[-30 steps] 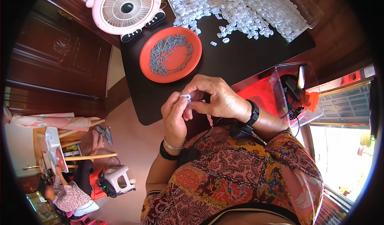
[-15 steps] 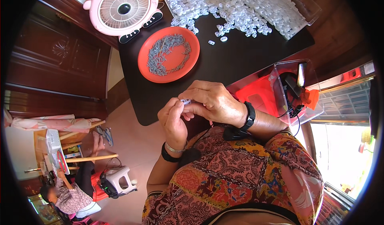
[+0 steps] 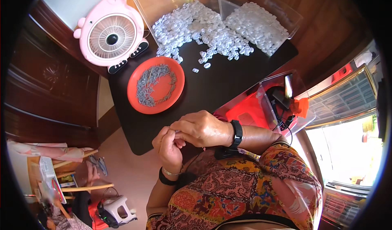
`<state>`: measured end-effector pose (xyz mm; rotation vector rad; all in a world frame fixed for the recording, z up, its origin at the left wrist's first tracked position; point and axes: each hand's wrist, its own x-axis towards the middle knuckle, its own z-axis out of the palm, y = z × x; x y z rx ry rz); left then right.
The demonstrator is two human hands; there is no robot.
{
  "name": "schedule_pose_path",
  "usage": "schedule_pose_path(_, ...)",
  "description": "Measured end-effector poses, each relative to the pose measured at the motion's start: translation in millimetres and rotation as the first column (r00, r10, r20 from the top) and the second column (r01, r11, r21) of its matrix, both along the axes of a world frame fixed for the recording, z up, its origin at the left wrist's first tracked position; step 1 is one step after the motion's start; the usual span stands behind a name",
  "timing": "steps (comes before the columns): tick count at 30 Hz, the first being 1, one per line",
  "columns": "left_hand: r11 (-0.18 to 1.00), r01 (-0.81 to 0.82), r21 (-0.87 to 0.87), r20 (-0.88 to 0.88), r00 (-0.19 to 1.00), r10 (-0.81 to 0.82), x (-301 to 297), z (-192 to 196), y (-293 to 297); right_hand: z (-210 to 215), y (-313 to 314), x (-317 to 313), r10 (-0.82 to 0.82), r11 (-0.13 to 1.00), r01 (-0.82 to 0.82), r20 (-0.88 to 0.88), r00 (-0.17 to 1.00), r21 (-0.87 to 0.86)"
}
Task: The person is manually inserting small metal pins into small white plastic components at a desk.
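My left hand [image 3: 168, 149] and my right hand [image 3: 205, 128] meet at the fingertips over the near edge of the black table [image 3: 228, 81]. Both are closed, pinching a small white plastic piece with dark holes, now mostly hidden by the fingers. Beyond my hands stands an orange-red plate [image 3: 162, 92] with many small grey screws [image 3: 143, 92] spread around it. Farther back, a large heap of similar white plastic pieces [image 3: 185, 23] spills onto the table, and two of them, one a loose white piece [image 3: 207, 65], lie apart in front of it.
A pink animal-shaped fan [image 3: 112, 38] stands at the back left. Clear bins [image 3: 292, 27] hold the white pieces. On the right, a clear box [image 3: 302, 119] with dark items sits by a red stool [image 3: 247, 115]. Another person [image 3: 65, 219] is at lower left, near a grey-white stool [image 3: 120, 211].
The view has tilted up, so the table, plate and fan appear lower and farther left. My fingers have closed further over the white piece, which showed more clearly before.
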<state>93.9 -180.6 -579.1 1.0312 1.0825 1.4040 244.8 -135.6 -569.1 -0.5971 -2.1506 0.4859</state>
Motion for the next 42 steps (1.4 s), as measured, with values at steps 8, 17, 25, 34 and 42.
schedule_pose_path(8, 0.999, -0.018, 0.038, 0.072, 0.997, 0.015, 5.1, 3.1, 5.1, 11.4, 3.7, 2.2, 0.016, 0.999, -0.018, -0.049, 0.999, -0.027)
schedule_pose_path(17, 1.000, 0.004, 0.010, 0.047, 0.999, -0.005, 0.8, 1.1, 5.3, 20.3, 4.9, -2.4, 0.015, 0.996, -0.018, -0.037, 0.999, -0.082)
schedule_pose_path(25, 0.997, 0.007, -0.070, 0.063, 0.998, -0.003, -1.0, 3.5, 0.4, 2.2, 5.2, -4.8, -0.031, 0.997, 0.021, 0.124, 0.992, 0.078)
schedule_pose_path(34, 0.998, 0.057, 0.010, 0.127, 0.990, -0.058, 0.8, -8.8, 8.4, -3.5, 8.1, -0.9, 0.011, 0.990, -0.022, -0.077, 0.997, -0.141)
schedule_pose_path(42, 0.999, 0.030, -0.033, -0.045, 0.998, -0.031, -3.6, -13.8, 6.0, -0.5, 5.6, -6.5, -0.018, 0.984, 0.019, 0.004, 1.000, -0.176)
